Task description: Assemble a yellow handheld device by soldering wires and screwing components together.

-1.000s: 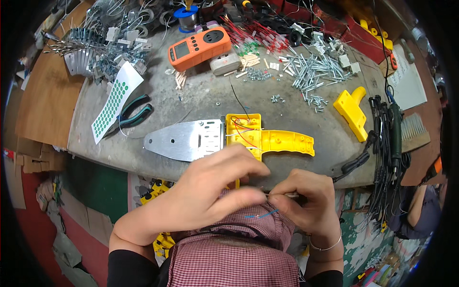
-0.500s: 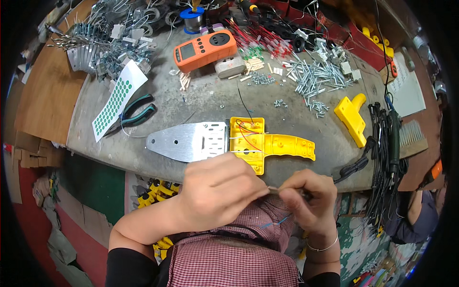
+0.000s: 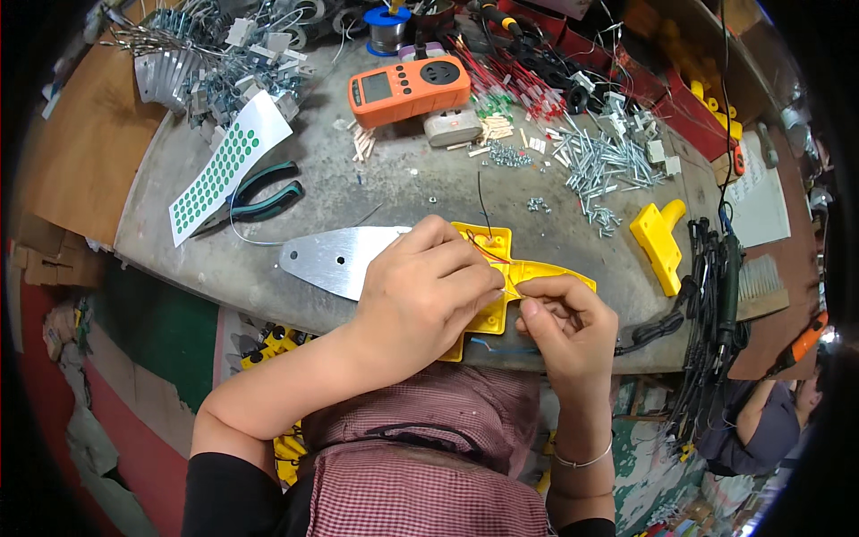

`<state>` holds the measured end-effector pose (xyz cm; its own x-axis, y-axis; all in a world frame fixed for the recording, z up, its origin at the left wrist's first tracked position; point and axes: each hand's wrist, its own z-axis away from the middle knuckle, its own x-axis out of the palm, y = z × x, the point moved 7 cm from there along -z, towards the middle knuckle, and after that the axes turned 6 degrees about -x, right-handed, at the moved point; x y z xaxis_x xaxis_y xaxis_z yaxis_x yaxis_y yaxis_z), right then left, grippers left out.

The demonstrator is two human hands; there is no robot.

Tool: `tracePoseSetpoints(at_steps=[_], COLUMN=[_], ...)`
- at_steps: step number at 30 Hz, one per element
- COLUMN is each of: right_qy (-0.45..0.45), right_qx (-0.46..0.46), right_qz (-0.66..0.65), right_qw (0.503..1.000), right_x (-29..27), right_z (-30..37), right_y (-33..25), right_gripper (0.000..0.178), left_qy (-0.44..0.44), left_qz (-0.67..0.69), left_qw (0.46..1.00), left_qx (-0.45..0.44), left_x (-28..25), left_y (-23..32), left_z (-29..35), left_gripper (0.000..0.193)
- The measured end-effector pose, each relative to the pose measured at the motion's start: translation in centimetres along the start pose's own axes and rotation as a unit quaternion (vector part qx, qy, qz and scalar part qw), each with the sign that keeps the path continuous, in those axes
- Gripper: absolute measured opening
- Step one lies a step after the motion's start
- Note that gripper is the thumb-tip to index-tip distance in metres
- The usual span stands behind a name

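A yellow plastic housing half (image 3: 490, 243) with a curved handle lies hollow side up on the table, joined to a flat silvery metal plate (image 3: 333, 259). My left hand (image 3: 429, 291) reaches over the plate and housing, fingers closed in a pinch; its thumb and whatever it grips are hidden. From the right, my right hand (image 3: 571, 327) pinches a thin white wire (image 3: 512, 288) above the base of the handle. Red wire (image 3: 479, 246) curls inside the housing, and a dark wire (image 3: 484, 197) sticks out behind it. Below my fingers shows a blue wire end (image 3: 480, 342).
Pliers (image 3: 268, 192) lie by a sheet of green dot stickers (image 3: 219, 170). Behind the housing sit an orange meter (image 3: 407, 92), a solder spool (image 3: 386, 34) and piled screws (image 3: 604, 166). Another yellow handle half (image 3: 658, 242), black cables (image 3: 702, 331) and a brush (image 3: 759, 282) lie right.
Both hands have moved forward from above my lap to the housing. My left hand now covers part of the plate and housing. The view has shifted slightly.
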<state>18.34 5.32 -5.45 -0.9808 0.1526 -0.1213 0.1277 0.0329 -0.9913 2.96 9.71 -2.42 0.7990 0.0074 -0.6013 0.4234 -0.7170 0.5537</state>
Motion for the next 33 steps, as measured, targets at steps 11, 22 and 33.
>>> tracePoseSetpoints(at_steps=[11,22,33], right_qy=[-0.006,-0.138,-0.042], right_qx=[-0.053,0.217,-0.199], right_qz=[0.118,-0.163,0.342], right_qw=[0.992,0.953,0.917], right_x=[0.6,1.9,2.1], right_z=[-0.8,-1.3,0.1], right_y=[-1.2,0.8,-4.0], right_gripper=[0.007,0.015,0.006], left_qy=[-0.005,-0.008,-0.046], left_qz=[0.061,0.05,0.154], left_qw=[0.998,0.995,0.987], left_qx=[-0.024,0.085,0.021], left_x=[-0.2,-0.2,0.4], left_y=[-0.8,0.1,-1.5], left_z=[-0.1,-0.2,-0.9], left_gripper=[0.019,0.017,0.018])
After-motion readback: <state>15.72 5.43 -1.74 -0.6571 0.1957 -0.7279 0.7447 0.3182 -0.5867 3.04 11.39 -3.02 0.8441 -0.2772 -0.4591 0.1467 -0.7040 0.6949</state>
